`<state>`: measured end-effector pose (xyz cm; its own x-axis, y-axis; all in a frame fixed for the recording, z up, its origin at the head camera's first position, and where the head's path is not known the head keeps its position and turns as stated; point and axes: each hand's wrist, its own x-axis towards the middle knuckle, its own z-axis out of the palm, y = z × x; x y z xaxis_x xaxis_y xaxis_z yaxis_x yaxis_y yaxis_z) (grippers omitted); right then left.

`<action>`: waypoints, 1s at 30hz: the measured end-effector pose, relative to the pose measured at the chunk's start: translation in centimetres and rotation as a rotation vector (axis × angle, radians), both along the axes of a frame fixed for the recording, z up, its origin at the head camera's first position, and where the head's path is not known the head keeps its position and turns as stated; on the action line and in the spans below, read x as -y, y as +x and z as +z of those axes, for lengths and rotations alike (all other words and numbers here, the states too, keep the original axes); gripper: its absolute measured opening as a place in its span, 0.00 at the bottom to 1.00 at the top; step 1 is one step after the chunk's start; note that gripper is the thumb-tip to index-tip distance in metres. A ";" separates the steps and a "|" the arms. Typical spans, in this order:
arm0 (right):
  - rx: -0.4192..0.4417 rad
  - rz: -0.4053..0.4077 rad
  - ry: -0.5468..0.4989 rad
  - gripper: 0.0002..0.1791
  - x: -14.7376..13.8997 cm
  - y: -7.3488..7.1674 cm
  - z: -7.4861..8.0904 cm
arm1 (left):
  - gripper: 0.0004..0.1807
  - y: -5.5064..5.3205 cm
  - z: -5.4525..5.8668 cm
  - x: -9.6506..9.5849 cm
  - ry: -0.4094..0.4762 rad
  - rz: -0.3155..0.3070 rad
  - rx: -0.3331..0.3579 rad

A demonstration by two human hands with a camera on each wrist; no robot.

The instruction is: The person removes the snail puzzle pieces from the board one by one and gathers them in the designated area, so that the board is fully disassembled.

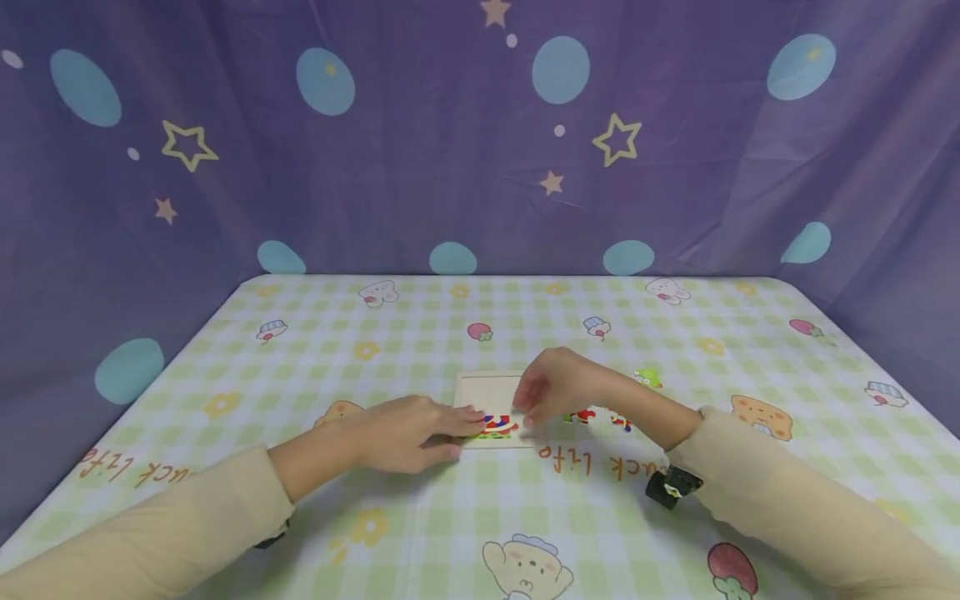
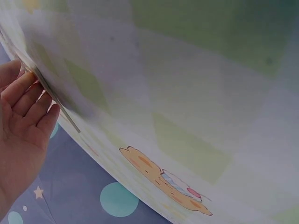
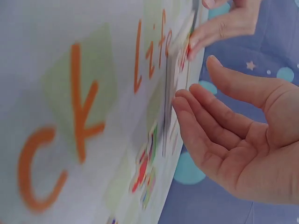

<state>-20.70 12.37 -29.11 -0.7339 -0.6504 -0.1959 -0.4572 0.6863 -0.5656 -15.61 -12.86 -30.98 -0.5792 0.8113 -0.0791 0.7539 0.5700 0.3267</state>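
Note:
A shallow pale jigsaw tray point(image 1: 483, 393) lies mid-table, with colourful red, blue and green puzzle pieces point(image 1: 501, 428) along its near side. My left hand point(image 1: 408, 433) reaches in from the left, straight fingertips touching those pieces. In the left wrist view the left hand point(image 2: 25, 109) extends its fingers over the tray edge point(image 2: 60, 105). At the tray's right side is my right hand point(image 1: 561, 385), its fingertips close over the rim. The right wrist view shows the right hand point(image 3: 238, 140) with fingers loosely bent and thumb apart, nothing between them.
Loose puzzle pieces lie right of the tray: a red one point(image 1: 580, 416), a red and blue one point(image 1: 621, 422) and a green one point(image 1: 648, 378) farther back. A checked cloth point(image 1: 420, 533) covers the table. A purple curtain point(image 1: 450, 167) hangs behind.

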 end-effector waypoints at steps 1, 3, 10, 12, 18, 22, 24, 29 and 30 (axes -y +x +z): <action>0.001 0.007 -0.003 0.10 0.3 0.0 -0.1 | 0.22 0.0 0.0 0.0 0.001 -0.001 -0.001; -0.013 0.029 -0.001 0.10 0.8 0.1 -0.3 | 0.22 -0.1 -0.1 0.0 0.002 -0.004 -0.003; -0.027 0.022 0.042 0.08 2.5 0.8 -0.3 | 0.23 -0.1 -0.1 0.0 0.005 -0.003 -0.002; -0.031 -0.001 0.064 0.08 2.8 0.9 -0.3 | 0.23 0.0 -0.1 0.0 -0.002 0.002 0.000; -0.023 -0.075 0.136 0.08 3.6 0.5 -0.9 | 0.23 0.1 0.0 -0.1 -0.011 0.011 0.005; -0.015 -0.119 0.158 0.09 3.9 0.3 -1.2 | 0.24 0.2 0.0 -0.1 -0.014 0.017 0.012; -0.016 -0.134 0.167 0.09 4.0 0.2 -1.2 | 0.24 0.2 0.0 -0.1 -0.018 0.022 0.021; 0.018 -0.173 0.160 0.09 4.2 0.1 -1.1 | 0.24 0.0 -0.1 0.0 -0.031 0.019 0.019; 0.035 -0.184 0.151 0.08 4.2 0.1 -1.1 | 0.24 0.0 -0.1 0.0 -0.034 0.017 0.015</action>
